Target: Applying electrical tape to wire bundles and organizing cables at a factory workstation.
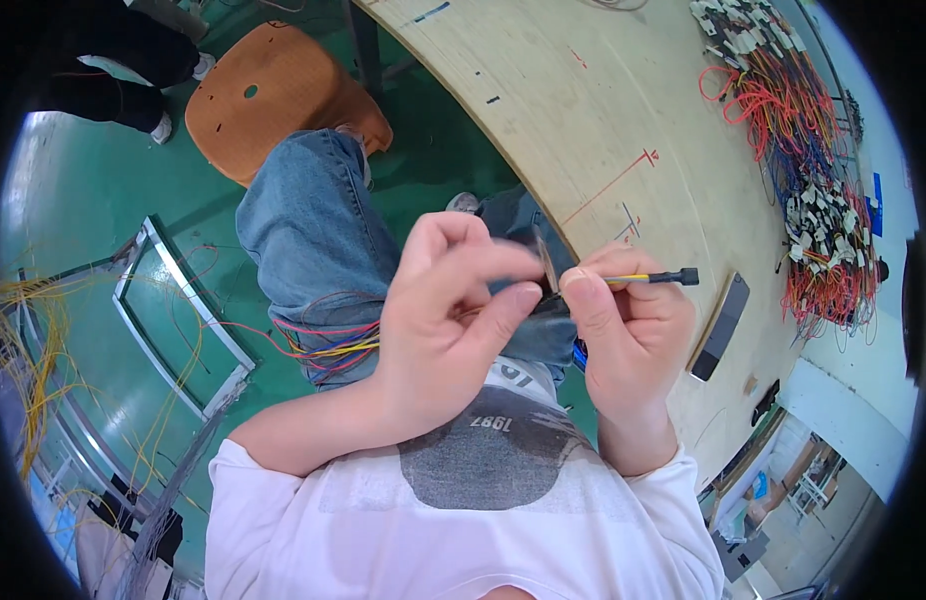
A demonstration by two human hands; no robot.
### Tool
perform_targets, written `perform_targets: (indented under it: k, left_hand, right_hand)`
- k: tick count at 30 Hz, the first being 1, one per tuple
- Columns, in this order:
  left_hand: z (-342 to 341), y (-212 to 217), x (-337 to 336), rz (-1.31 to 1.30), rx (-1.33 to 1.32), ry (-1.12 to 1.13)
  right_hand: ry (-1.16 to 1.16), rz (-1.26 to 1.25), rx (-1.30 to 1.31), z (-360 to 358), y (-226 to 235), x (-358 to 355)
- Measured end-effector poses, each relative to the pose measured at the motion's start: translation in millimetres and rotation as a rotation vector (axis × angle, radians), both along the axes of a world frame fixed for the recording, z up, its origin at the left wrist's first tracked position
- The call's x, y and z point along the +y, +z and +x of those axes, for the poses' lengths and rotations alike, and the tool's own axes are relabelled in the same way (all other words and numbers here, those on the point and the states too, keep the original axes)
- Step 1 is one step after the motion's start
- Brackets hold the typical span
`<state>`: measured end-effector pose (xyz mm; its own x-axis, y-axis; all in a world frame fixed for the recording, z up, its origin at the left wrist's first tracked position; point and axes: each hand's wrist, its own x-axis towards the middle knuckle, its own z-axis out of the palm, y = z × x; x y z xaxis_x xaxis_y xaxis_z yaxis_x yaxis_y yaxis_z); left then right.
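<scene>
My right hand (638,325) pinches a thin yellow-and-black wire (631,279) between thumb and forefinger. A black sleeve-like end (683,277) of that wire sticks out to the right past the fingers. At the pinch a narrow brownish strip (547,262) stands up, blurred, its kind unclear. Just left of it is my left hand (448,325), its thumb and forefinger apart and the forefinger smeared by motion; whether that fingertip touches the strip is unclear. Across my lap runs a bundle of pink, yellow and blue wires (338,347), partly hidden behind my left forearm.
A curved wooden table (583,110) bears a dark oblong object (718,325) and heaps of connector-tipped wires (833,230). To the left are an orange stool (268,90), a metal frame (188,330) and hanging yellow wires (43,360). Another person's legs (133,75) show at far left.
</scene>
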<state>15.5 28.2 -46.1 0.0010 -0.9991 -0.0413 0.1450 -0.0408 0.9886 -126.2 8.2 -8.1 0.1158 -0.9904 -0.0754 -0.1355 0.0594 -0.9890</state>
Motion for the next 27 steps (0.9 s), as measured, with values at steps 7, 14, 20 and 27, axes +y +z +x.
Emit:
perform_targets:
  k: [7,14,20,27]
  left_hand:
    - [3,6,-4,-0.153,-0.186,-0.087]
    - [8,6,-10,0.083,-0.008,-0.235]
    - [14,8,-9,0.353,0.332,-0.345]
    - [-2,-9,0,-0.424,-0.433,-0.114]
  right_hand:
    - [0.072,0.031,0.087,1,3,-5]
    - [0.101,-0.036,0.006,-5,-8,-4]
    - [0.026,0.16,-0.146,-9,-4,-4]
    - [-0.114,0.291,-0.382,-4,-7,-4]
